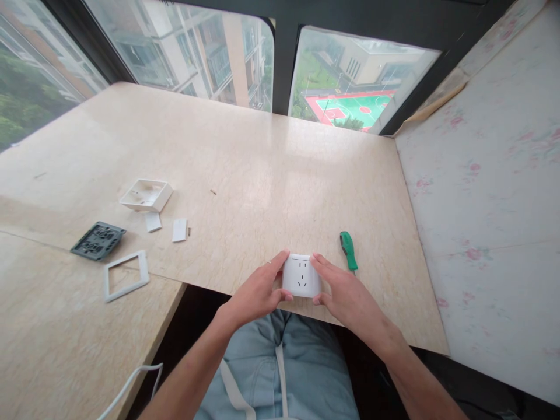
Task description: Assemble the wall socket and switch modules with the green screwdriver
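Note:
A white wall socket point(301, 276) with several slots faces up at the front edge of the marble-patterned counter point(262, 169). My left hand point(262, 289) grips its left side, thumb at the lower corner and fingers at the upper one. On the right side, my right hand point(339, 287) holds it the same way. Just beyond my right hand lies a screwdriver point(348, 251) with a green handle, its tip pointing toward me.
At the left lie an open white box point(147, 195), a dark grey plate point(98, 241), a white frame point(126, 276) and two small white pieces. Small screws are scattered nearby. A white cable point(131, 379) crosses the lower left. Windows stand behind, a papered wall at right.

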Motion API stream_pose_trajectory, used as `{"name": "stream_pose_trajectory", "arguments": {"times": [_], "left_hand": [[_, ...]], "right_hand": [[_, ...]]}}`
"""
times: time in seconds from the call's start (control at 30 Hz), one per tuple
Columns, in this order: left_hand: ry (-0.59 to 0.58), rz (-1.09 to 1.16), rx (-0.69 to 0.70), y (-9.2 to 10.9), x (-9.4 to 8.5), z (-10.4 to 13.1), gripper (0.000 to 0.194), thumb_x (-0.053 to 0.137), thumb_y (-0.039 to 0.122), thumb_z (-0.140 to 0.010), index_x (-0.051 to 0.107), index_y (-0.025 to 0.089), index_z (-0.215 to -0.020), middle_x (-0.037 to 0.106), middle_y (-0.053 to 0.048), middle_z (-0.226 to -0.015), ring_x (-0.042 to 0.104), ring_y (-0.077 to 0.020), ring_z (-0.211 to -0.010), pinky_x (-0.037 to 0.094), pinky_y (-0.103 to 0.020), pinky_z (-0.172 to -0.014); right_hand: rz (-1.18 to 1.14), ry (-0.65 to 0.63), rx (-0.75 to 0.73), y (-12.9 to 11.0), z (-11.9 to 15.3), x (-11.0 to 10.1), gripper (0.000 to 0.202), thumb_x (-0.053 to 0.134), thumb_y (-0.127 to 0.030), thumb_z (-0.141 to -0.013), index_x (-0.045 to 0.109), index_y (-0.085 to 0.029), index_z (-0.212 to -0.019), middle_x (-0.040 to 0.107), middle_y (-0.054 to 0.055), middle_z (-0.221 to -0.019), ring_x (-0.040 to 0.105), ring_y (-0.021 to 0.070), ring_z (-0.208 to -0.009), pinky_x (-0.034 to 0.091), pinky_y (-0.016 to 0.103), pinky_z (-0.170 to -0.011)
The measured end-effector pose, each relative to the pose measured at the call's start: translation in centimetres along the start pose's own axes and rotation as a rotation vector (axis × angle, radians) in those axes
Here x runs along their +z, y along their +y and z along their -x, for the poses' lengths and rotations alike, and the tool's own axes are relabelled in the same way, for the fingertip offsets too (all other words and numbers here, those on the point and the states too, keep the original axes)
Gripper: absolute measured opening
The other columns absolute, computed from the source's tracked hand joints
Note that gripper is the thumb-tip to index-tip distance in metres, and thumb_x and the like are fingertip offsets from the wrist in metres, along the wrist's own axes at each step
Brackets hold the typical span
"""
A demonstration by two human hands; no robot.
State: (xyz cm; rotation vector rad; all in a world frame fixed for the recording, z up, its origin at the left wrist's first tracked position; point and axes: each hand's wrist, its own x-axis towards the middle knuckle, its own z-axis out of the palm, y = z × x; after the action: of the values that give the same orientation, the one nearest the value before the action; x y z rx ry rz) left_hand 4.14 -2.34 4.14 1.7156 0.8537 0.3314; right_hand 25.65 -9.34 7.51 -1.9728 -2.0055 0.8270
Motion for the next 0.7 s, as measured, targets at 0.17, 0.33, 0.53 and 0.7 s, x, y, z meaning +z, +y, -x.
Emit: {"name": "stream_pose_trajectory", "arguments": {"times": [0.17,0.33,0.53,0.7], "left_hand": [[0.009,-0.064,0.029,0.1,-0.1,0.0,0.081,0.068,0.014,-0.078,0.034,0.024,-0.151,0.058,-0.016,-0.14,0.062,-0.0335,-0.12,0.05,-0.053,-0.102],[0.042,0.017,0.023,-0.8,0.1,0.0,0.084,0.075,0.017,-0.076,0.038,0.026,-0.151,0.052,-0.016,-0.149,0.057,-0.035,-0.129,0.045,-0.056,-0.109],[0.053,0.235,0.001,-1.8,0.3,0.3,0.088,0.08,0.026,-0.077,0.038,0.025,-0.154,0.042,-0.016,-0.158,0.045,-0.0348,-0.142,0.036,-0.058,-0.117],[0.063,0.311,-0.048,-1.6,0.7,0.9,0.09,0.08,0.032,-0.078,0.035,0.024,-0.155,0.036,-0.015,-0.161,0.042,-0.0346,-0.145,0.032,-0.058,-0.12]], "right_hand": [[-0.012,0.026,-0.014,0.2,-0.1,0.4,0.079,0.067,0.002,-0.067,0.053,-0.019,-0.142,0.049,0.016,-0.153,0.054,0.0355,-0.135,0.049,0.051,-0.11],[-0.102,0.077,-0.066,1.2,0.0,0.8,0.084,0.067,0.0,-0.07,0.05,-0.027,-0.147,0.05,0.011,-0.153,0.05,0.0334,-0.139,0.045,0.054,-0.113],[-0.286,0.036,-0.043,2.5,0.7,1.1,0.08,0.071,-0.012,-0.079,0.043,-0.026,-0.152,0.036,0.01,-0.161,0.033,0.0294,-0.149,0.028,0.055,-0.122],[-0.481,0.016,0.006,3.2,1.3,2.1,0.077,0.071,-0.028,-0.085,0.037,-0.03,-0.155,0.026,0.007,-0.166,0.025,0.0285,-0.152,0.031,0.055,-0.121]]}}
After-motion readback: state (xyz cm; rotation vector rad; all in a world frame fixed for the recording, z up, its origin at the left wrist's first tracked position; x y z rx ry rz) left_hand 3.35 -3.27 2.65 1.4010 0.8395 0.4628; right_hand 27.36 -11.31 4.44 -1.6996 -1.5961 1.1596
